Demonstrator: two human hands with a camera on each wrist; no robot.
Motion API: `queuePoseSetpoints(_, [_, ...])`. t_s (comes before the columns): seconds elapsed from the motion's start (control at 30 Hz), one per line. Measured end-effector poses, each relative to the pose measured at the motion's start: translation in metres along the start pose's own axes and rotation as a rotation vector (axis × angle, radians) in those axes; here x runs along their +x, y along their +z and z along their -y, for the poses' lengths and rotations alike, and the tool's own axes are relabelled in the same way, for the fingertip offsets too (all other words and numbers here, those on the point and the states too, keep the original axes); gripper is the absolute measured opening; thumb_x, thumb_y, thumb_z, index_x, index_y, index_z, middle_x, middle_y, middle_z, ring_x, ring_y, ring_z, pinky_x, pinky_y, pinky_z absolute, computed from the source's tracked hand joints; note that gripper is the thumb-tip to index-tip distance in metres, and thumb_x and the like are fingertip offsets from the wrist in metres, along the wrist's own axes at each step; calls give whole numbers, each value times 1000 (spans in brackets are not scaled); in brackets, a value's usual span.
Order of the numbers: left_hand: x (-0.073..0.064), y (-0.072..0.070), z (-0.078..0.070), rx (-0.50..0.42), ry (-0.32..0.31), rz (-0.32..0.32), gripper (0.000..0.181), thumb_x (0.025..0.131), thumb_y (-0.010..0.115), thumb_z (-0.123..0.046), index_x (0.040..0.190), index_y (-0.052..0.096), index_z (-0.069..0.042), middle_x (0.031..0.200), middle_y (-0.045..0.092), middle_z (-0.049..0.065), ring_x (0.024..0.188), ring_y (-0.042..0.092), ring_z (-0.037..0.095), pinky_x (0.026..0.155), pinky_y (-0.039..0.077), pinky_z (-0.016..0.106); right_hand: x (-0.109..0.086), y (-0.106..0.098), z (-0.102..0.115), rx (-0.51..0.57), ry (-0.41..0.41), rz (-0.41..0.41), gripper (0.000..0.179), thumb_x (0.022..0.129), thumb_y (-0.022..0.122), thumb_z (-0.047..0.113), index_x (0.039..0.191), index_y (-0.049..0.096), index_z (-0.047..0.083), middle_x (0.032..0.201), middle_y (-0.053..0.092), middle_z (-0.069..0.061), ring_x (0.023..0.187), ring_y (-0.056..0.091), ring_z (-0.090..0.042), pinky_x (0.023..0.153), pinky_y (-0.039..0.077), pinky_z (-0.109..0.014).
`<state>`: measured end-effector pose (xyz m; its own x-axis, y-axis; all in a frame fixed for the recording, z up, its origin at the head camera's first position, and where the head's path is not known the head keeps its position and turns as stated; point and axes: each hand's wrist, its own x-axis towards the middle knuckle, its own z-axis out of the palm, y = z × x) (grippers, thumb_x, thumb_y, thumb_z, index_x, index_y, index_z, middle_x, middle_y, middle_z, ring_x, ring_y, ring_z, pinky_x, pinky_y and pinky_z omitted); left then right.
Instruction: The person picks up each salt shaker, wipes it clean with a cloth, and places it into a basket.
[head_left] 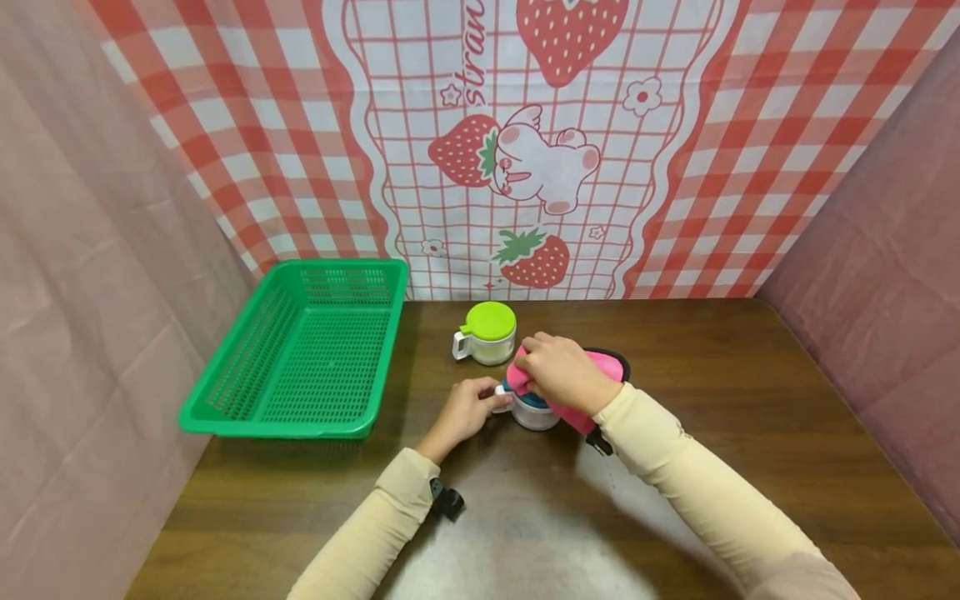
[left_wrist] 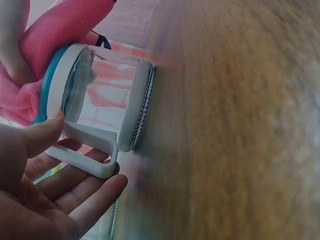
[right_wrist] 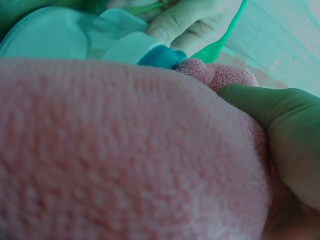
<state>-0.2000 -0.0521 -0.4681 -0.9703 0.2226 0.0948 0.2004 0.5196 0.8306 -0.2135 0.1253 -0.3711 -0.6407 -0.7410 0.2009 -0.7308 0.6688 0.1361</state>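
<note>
A clear seasoning jar [head_left: 534, 418] with a teal lid and a white handle stands on the table in the middle of the head view. My left hand [head_left: 465, 410] pinches its handle [left_wrist: 92, 162], thumb on the near side and fingers behind, as the left wrist view shows. From above, my right hand [head_left: 564, 372] grips a fluffy pink cloth [head_left: 609, 365] and holds a bunched part of it against the teal lid [left_wrist: 49, 82]. The rest of the cloth [right_wrist: 125, 150] hangs down beside the jar and fills most of the right wrist view.
Just behind stands a second jar [head_left: 492, 346] with a lime green lid and its handle to the left. A green plastic basket [head_left: 382, 367] with perforated walls sits on the left of the wooden table [head_left: 750, 433]. A checked strawberry curtain [head_left: 675, 208] borders the back.
</note>
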Motion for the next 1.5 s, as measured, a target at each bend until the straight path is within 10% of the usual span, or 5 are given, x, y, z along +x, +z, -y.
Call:
queuePoseSetpoints(0.53, [2, 2, 3, 21, 26, -26, 19, 87, 73, -25, 89, 72, -6, 83, 71, 6, 74, 56, 11, 67, 46, 24, 10, 0, -23, 16, 118, 65, 19, 76, 82, 19, 92, 76, 11, 83, 64, -8, 81, 60, -26, 68, 55, -41])
queuePoseSetpoints(1.5, [0, 1, 2, 10, 2, -16, 21, 87, 73, -25, 94, 73, -5, 88, 73, 7, 77, 57, 13, 70, 47, 25, -29, -3, -38, 63, 165, 65, 21, 75, 82, 17, 93, 76, 10, 78, 61, -6, 75, 57, -23, 60, 51, -37])
